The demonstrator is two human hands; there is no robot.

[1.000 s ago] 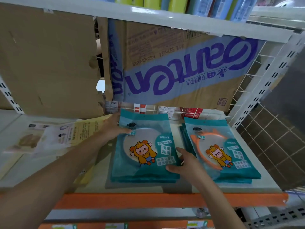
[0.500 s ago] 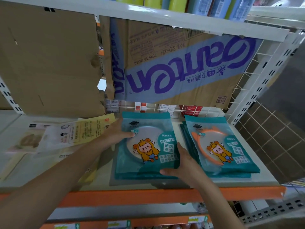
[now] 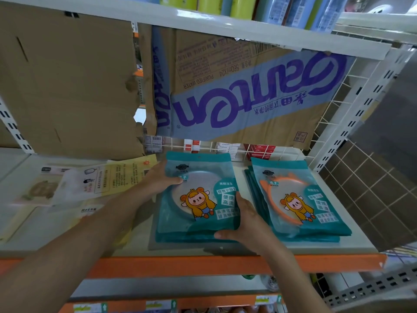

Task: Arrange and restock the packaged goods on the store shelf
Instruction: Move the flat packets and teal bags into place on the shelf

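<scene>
Two stacks of teal mirror packets with a cartoon child lie on the white shelf (image 3: 237, 248). My left hand (image 3: 159, 180) grips the upper left edge of the middle stack (image 3: 198, 199), thumb on top. Around the stack's lower right corner curls my right hand (image 3: 247, 220), with its thumb lying on the packet's face. The second stack (image 3: 295, 199), showing an orange-rimmed mirror, lies to the right, apart from both hands.
Yellow and pale leaflet-like packets (image 3: 106, 179) lie to the left on the shelf. Flattened cardboard boxes (image 3: 237, 91) stand at the back. A white wire side panel (image 3: 334, 114) closes the right end. An orange shelf rail (image 3: 203, 265) runs along the front.
Both hands shifted slightly on the middle stack; the right hand slid to its lower right corner and the stack now sits squarer. The right stack has not moved.
</scene>
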